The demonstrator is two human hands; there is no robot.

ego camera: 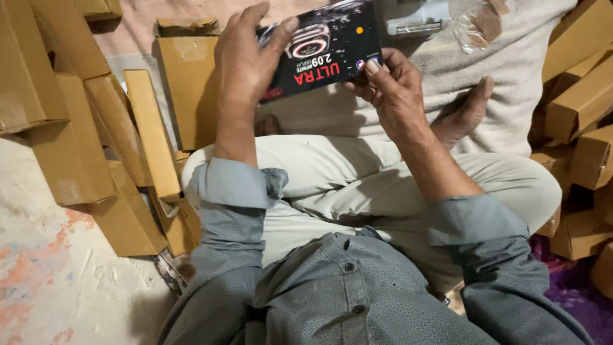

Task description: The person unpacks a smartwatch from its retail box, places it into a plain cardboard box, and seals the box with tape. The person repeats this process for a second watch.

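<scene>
I sit cross-legged on the floor and hold a flat black printed box (332, 48) with both hands above my knees. My left hand (246, 61) grips its left end, fingers wrapped over the top edge. My right hand (393, 89) pinches its lower right corner with thumb and fingers. The box is tilted, printed face toward me. My bare foot (463, 115) rests on a grey-white cloth (511, 64) just beyond the box.
Brown cardboard boxes (70, 140) lie stacked and scattered on the left, with more cardboard boxes (581, 108) piled on the right. A clear plastic wrapper (479, 22) and a small packaged item (415, 19) lie on the cloth. Worn concrete floor (57, 281) shows at lower left.
</scene>
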